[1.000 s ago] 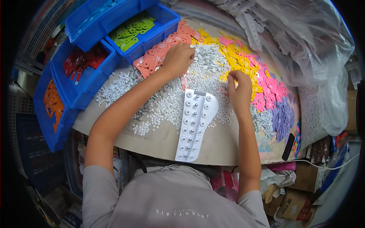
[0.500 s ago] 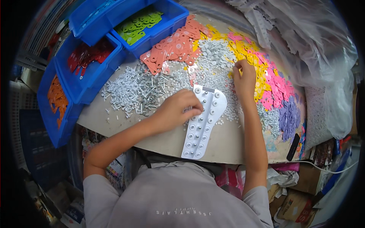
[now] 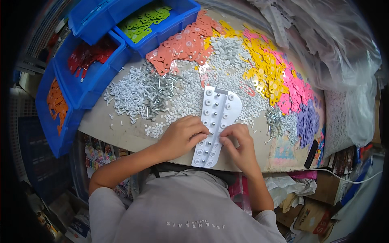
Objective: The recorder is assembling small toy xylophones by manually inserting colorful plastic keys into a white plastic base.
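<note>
A white tray [image 3: 216,117], straight on one side and rounded at the far right, lies in front of me. Round white washers sit in rows along both its edges, and shiny metal knobs run down its central groove. My left hand [image 3: 183,135] is at the tray's left edge, thumb and fingers pinched around the middle rows. From the other side my right hand [image 3: 240,148] reaches the right row, its thumb and forefinger also pinched. Whatever either pinch holds is too small or hidden to make out.
Beyond the tray spread white round caps [image 3: 231,50], white rivets [image 3: 131,91] and metal pins [image 3: 156,91]. Piles of coral [image 3: 182,46], yellow [image 3: 267,75], pink [image 3: 296,89] and purple tags [image 3: 308,123] curve around. Blue bins [image 3: 91,91] stand left; a plastic bag [image 3: 348,93] stands right.
My right hand has come back from the yellow pile to the tray's right edge. My left hand has slid nearer to me along the tray.
</note>
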`<action>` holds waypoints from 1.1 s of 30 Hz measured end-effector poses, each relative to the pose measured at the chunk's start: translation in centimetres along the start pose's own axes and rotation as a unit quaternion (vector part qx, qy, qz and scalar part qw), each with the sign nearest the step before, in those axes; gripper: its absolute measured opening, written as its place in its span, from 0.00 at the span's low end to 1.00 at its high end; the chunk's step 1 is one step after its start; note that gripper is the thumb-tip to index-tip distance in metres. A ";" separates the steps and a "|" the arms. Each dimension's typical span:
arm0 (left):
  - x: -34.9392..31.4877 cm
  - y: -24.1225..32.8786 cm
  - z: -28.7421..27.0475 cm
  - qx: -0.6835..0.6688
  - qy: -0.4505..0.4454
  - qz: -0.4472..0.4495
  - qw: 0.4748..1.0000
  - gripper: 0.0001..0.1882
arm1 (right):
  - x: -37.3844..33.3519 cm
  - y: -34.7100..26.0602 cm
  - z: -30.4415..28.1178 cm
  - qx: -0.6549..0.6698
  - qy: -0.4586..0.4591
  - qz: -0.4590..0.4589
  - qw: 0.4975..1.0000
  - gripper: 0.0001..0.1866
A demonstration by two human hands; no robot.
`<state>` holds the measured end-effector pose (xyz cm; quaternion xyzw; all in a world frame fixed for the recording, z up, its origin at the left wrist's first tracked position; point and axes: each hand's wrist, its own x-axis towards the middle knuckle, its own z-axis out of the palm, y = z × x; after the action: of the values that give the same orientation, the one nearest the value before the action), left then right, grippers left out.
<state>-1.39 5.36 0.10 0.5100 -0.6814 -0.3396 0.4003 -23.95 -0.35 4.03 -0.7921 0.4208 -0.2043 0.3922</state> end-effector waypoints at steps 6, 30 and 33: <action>-0.3 0.5 0.4 -0.033 0.027 -0.085 0.995 0.09 | -0.1 0.1 1.0 0.016 0.029 0.017 0.999 0.05; 2.3 -0.2 -1.3 0.140 -0.038 0.170 0.975 0.07 | -0.7 1.3 2.5 -0.155 0.114 -0.151 0.970 0.10; 5.1 -0.6 -1.7 0.125 0.050 0.127 0.983 0.06 | -1.0 2.6 3.2 -0.114 0.128 -0.166 0.971 0.11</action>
<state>-0.47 0.16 1.32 0.4820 -0.7566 -0.1724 0.4068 -23.73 1.00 0.07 -0.8576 0.3511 -0.3166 0.2026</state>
